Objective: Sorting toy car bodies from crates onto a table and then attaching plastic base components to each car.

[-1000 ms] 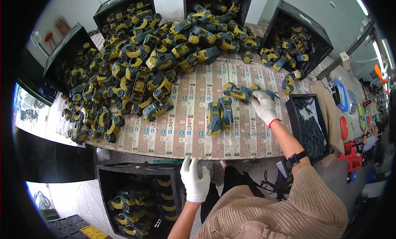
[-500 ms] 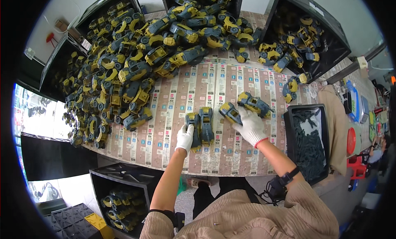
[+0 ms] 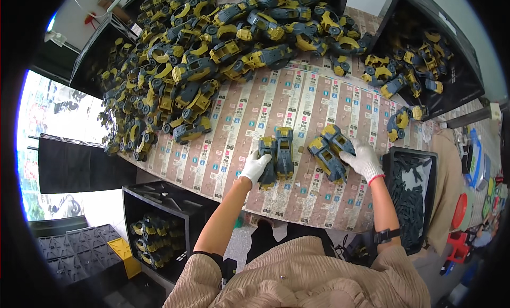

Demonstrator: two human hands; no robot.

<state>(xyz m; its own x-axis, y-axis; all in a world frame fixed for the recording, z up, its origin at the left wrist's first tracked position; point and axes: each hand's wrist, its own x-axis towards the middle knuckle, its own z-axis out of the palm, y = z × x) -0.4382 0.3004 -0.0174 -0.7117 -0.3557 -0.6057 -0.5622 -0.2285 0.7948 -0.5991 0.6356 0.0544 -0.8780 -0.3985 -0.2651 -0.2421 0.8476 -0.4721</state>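
Note:
Four gloved-hand-side toy cars, yellow and dark grey, lie in two pairs on the table in front of me. My left hand [image 3: 256, 167], in a white glove, grips the left-hand toy car [image 3: 268, 158] of one pair by its side. Its neighbour, another toy car [image 3: 285, 151], lies parallel against it. My right hand [image 3: 363, 159], in a white glove with a red cuff, has its fingers on the rear toy car [image 3: 338, 140] of the other pair. The nearer toy car [image 3: 326, 160] rests slanted beside that one. The right fingertips are partly hidden.
A large heap of toy cars [image 3: 196, 69] covers the table's far left and back. At the right stands a black crate [image 3: 462, 79] with more cars inside. A black tray [image 3: 433, 201] of dark parts sits right of my hand. Below the table's left edge, another crate [image 3: 159, 199] holds stacked cars.
The two right-hand toy cars, separate before, now lie side by side. My right hand has moved to their right side. My left hand stays on its car. The whole view has shifted.

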